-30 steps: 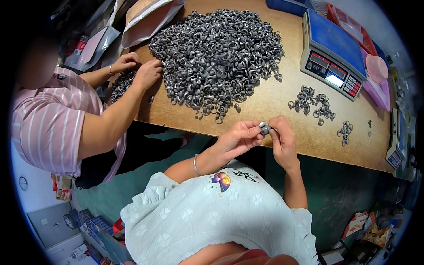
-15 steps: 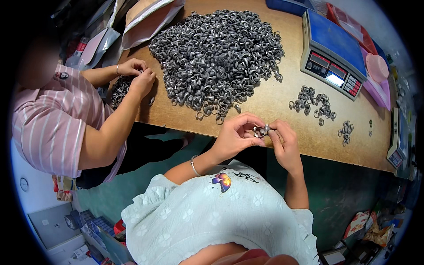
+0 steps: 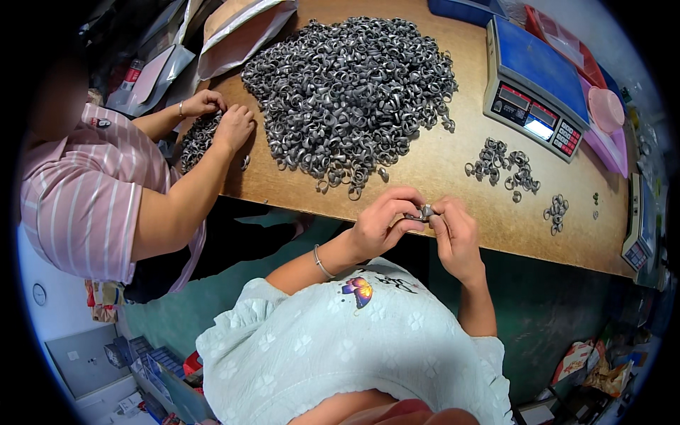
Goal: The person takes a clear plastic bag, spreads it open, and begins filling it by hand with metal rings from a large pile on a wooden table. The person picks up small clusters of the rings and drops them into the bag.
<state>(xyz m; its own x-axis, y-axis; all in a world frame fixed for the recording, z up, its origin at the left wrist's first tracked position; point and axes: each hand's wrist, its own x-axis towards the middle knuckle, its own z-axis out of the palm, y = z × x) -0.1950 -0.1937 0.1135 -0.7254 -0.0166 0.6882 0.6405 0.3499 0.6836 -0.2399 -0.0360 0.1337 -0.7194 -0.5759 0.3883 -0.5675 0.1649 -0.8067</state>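
Both my hands meet at the table's near edge, over grey metal rings (image 3: 423, 214). Thumb and fingers of my left hand (image 3: 386, 222) pinch the rings from one side. My right hand (image 3: 457, 237) grips them from the other side with thumb and forefinger; how many rings lie between the fingers is partly hidden. Just beyond my hands rises a big heap of similar grey rings (image 3: 347, 92). To the right lie a smaller group of rings (image 3: 503, 166) and a little cluster of rings (image 3: 557, 212).
A blue-topped digital scale (image 3: 535, 85) stands at the back right, a second scale (image 3: 639, 223) at the right edge. On the left, a co-worker in a striped shirt (image 3: 85, 191) handles a small ring pile (image 3: 200, 138). A white bag (image 3: 241, 39) lies behind, on the wooden table (image 3: 453, 152).
My left fingers have curled further around the rings, and their position between my hands has turned slightly. The co-worker's hands have shifted a little over the small pile.
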